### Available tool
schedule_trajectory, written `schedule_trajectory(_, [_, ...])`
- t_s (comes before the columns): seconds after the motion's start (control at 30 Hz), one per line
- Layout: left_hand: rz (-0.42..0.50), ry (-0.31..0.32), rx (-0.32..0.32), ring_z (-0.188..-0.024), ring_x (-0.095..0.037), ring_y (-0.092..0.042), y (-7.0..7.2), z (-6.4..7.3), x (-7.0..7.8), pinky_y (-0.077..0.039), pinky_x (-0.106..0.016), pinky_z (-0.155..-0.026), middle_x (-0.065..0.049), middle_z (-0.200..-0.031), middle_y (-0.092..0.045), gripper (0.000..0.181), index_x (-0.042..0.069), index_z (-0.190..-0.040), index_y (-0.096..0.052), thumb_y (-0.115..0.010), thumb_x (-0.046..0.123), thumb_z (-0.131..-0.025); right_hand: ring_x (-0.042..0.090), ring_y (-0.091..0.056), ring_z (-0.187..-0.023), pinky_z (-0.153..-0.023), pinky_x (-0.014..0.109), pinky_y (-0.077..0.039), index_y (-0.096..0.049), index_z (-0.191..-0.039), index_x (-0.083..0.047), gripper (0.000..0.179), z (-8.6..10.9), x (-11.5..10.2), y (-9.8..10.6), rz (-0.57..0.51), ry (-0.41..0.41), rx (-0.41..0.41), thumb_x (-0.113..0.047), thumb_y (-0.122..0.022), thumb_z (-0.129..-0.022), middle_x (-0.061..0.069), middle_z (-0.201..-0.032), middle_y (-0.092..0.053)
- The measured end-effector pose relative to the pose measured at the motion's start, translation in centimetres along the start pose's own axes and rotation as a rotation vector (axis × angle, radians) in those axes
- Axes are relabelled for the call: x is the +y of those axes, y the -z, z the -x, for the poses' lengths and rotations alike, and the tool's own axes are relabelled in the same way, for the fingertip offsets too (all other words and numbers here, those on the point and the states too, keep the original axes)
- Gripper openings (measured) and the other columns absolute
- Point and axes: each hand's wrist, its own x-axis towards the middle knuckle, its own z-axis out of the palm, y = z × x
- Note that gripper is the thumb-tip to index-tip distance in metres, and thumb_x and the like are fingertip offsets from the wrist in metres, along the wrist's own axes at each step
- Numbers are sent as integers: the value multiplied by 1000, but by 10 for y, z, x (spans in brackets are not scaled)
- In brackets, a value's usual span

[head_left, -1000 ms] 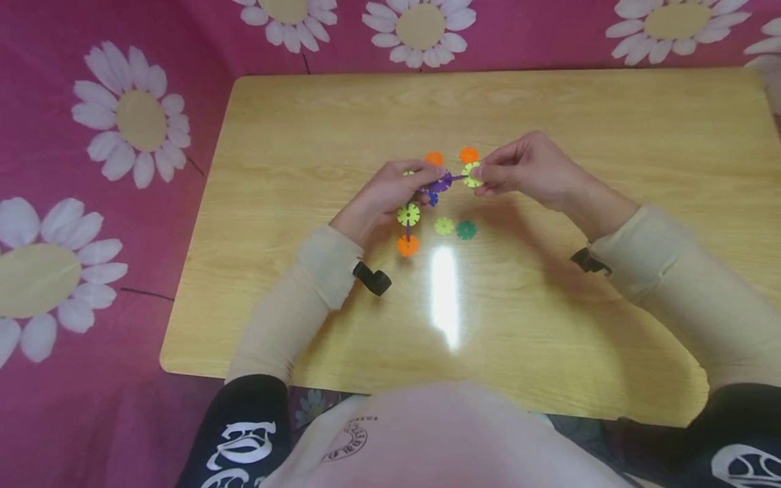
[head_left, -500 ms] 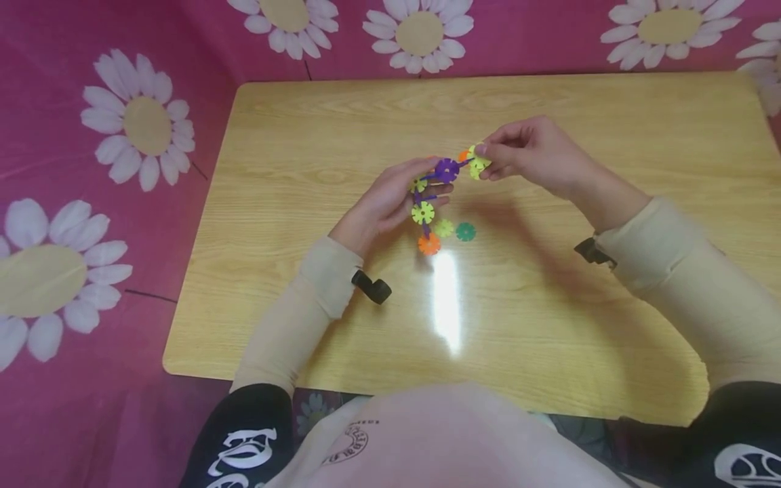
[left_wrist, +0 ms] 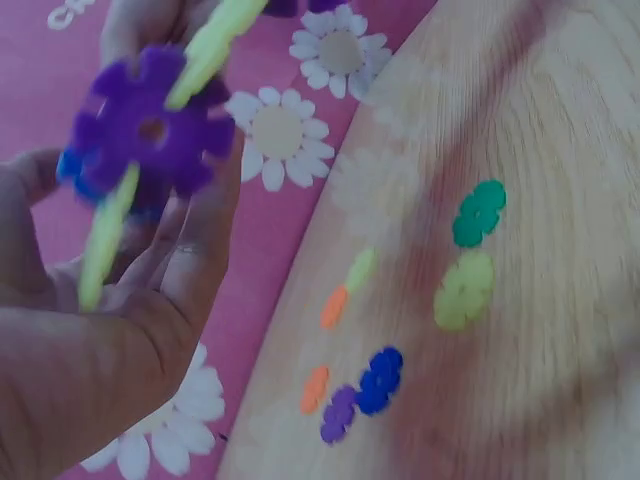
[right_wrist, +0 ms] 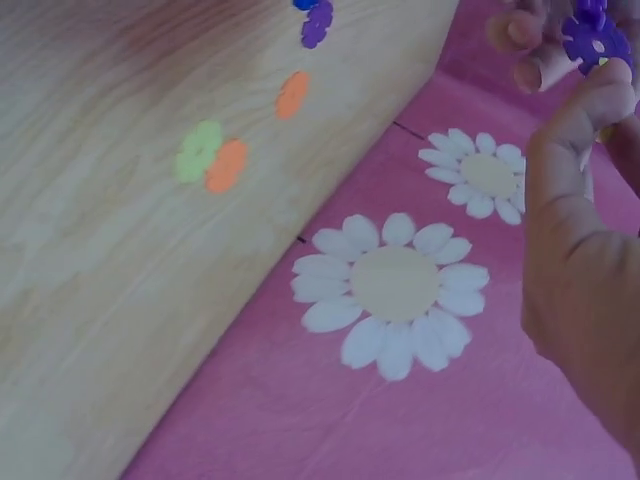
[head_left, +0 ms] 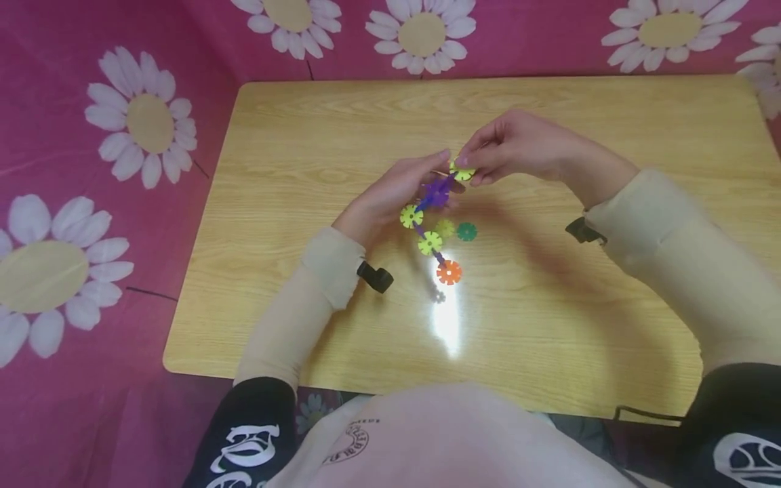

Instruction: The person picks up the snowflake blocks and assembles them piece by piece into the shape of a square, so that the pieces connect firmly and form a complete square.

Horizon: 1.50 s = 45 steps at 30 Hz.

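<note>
A chain of notched plastic snowflake discs [head_left: 430, 242], yellow, purple and blue with an orange one at its lower end, hangs above the table. My right hand [head_left: 529, 150] pinches the yellow disc [head_left: 465, 173] at its upper end between thumb and fingers. Beside and behind the purple part [left_wrist: 152, 125], my left hand [head_left: 399, 186] is spread with its thumb and fingers apart. In the left wrist view it is cupped around the chain without pinching a disc. The right fingertips partly cover the top yellow disc.
A loose green disc [head_left: 466, 232] and a yellow disc [head_left: 445, 228] lie on the wooden table [head_left: 610, 271]. Beyond them lie a blue disc [left_wrist: 380, 381], a purple disc [left_wrist: 339, 414] and some orange and yellow ones. Pink flowered cloth [right_wrist: 390, 420] borders the table.
The chain's upper end has moved slightly left with my right hand, while its orange lower end has swung down and right. My left fingers have opened away from the purple disc.
</note>
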Motion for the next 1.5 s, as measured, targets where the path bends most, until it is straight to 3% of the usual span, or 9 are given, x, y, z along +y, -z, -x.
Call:
schedule_trajectory(0.17, [-41, 35, -59, -76, -31, -65, -8, 3, 1, -56, -41, -69, -21, -102, -63, 54, 5, -114, -58, -33, 50, -97, 23, -67, -81, -79, 35, -54, -59, -109, 2, 44, -13, -11, -4, 11, -47, -9, -28, -72, -80, 15, -92, -69])
schedule_trajectory(0.33, [-10, 19, 7, -53, -20, -57, -7, 2, -5, -50, -30, -46, -13, -73, -59, 56, 1, -104, -56, -30, 50, -97, 23, -66, -87, -82, 33, -53, -60, -109, 3, 38, -19, -12, -4, -29, -27, -17, -24, -68, -84, 14, -100, -67])
schedule_trajectory(0.43, [77, 15, 47, -48, -16, -52, -6, 1, -6, -46, -25, -42, -7, -70, -54, 46, 6, -113, -52, -31, 45, -99, 23, -65, -91, -83, 32, -52, -60, -114, 2, 39, -23, -6, -1, -8, -16, 15, -27, -64, -88, 14, -110, -62])
schedule_trajectory(0.53, [178, 19, 66, -48, -15, -49, -4, -1, -8, -41, -24, -39, -5, -69, -52, 44, 7, -116, -52, -30, 41, -100, 24, -65, -92, -81, 34, -53, -59, -117, -1, 40, -29, 9, 5, 167, -18, 113, -31, -58, -91, 15, -114, -60])
schedule_trajectory(0.63, [281, 33, 66, -46, -15, -48, -2, -2, -9, -38, -24, -38, -4, -67, -49, 43, 8, -117, -54, -30, 40, -100, 29, -60, -99, -86, 41, -50, -57, -120, 1, 41, -38, 35, 9, 464, -30, 183, -30, -52, -94, 18, -116, -59])
schedule_trajectory(0.8, [363, 55, 49, -45, -15, -48, 0, -3, -12, -37, -23, -37, -4, -67, -48, 45, 3, -122, -48, -30, 38, -101, 41, -49, -107, -93, 52, -40, -52, -121, 10, 42, -51, 76, 6, 763, 13, 187, -21, -51, -93, 28, -113, -58])
schedule_trajectory(1.1, [381, 82, 91, -44, -15, -46, 1, -4, -13, -36, -23, -34, -5, -66, -48, 41, 5, -111, -53, -33, 40, -100, 38, -43, -101, -87, 55, -43, -48, -131, -3, 46, -54, 86, -8, 813, -100, 200, -26, -54, -93, 29, -122, -39])
schedule_trajectory(1.33, [396, 106, 98, -42, -15, -45, 4, -1, -12, -37, -22, -35, -5, -66, -49, 42, 5, -111, -54, -34, 40, -100, 37, -44, -105, -90, 54, -41, -53, -123, 3, 42, -53, 86, -7, 795, -61, 238, -23, -58, -91, 25, -117, -48])
schedule_trajectory(1.5, [328, 114, 80, -43, -15, -47, 9, 1, -10, -38, -25, -37, -5, -67, -51, 42, 6, -111, -54, -33, 40, -100, 35, -49, -100, -90, 50, -41, -56, -113, 4, 42, -51, 89, -4, 742, -39, 306, -27, -65, -85, 21, -107, -58])
